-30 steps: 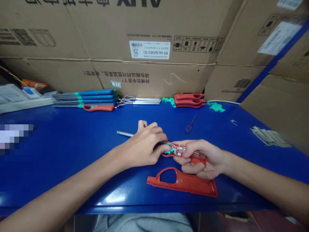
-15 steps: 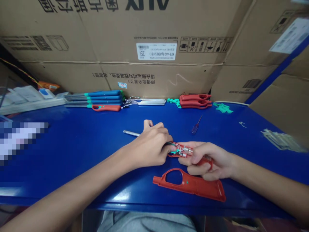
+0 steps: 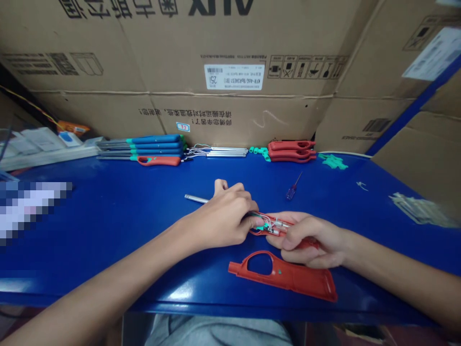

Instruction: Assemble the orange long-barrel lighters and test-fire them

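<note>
Clamped by the right grip around the rear of an open red plastic handle half, and pinched near the front by the left grip, with a thin silver metal tube poking out past the left knuckles. Could lose the small turquoise-green plastic piece under the left thumb by easing that pinch too soon. Could nip or pull loose the thin white wires, bunched between both grips, by pressing on stray loops. Could also nudge the matching red plastic half, resting on the glossy blue worktop nearside of the right grip, by lowering that wrist.
</note>
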### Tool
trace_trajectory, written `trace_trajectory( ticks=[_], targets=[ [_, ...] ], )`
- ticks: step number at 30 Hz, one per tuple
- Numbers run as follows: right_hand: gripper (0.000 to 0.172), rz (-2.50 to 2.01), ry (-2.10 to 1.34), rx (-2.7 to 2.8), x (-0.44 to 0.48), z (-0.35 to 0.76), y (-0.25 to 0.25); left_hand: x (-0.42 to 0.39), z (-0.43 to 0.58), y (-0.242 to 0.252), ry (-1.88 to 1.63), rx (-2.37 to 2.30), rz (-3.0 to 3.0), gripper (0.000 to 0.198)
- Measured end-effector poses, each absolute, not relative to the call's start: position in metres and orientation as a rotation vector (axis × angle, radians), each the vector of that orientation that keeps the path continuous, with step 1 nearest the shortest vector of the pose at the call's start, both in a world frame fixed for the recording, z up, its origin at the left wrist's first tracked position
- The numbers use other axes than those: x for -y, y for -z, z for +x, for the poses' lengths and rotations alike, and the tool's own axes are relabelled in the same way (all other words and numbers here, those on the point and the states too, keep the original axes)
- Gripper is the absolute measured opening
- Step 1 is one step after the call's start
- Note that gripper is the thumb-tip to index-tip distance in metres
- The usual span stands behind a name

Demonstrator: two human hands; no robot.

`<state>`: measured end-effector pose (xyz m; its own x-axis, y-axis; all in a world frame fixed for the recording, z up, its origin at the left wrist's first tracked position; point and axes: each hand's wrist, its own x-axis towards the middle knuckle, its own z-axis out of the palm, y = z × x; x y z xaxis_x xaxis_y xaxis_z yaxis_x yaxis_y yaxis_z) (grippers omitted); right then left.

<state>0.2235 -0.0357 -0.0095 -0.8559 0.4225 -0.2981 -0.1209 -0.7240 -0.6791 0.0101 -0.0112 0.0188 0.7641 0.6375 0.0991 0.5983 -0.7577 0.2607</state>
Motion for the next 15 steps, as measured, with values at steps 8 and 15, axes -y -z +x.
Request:
trace_trajectory(
  ticks=[8,15],
  targets=[
    [0.037,-0.678,-2.565,1.012,0.0367,0.2227,0.009,0.0128,0.0106,-0.0197,-0.244,-0.997,2.745,0.023],
    [0.034,-0.72,-2.553,1.057,0.0355,0.2242,0.0147,0.0135,0.0101,-0.02,-0.25,-0.991,2.761,0.025]
  ],
)
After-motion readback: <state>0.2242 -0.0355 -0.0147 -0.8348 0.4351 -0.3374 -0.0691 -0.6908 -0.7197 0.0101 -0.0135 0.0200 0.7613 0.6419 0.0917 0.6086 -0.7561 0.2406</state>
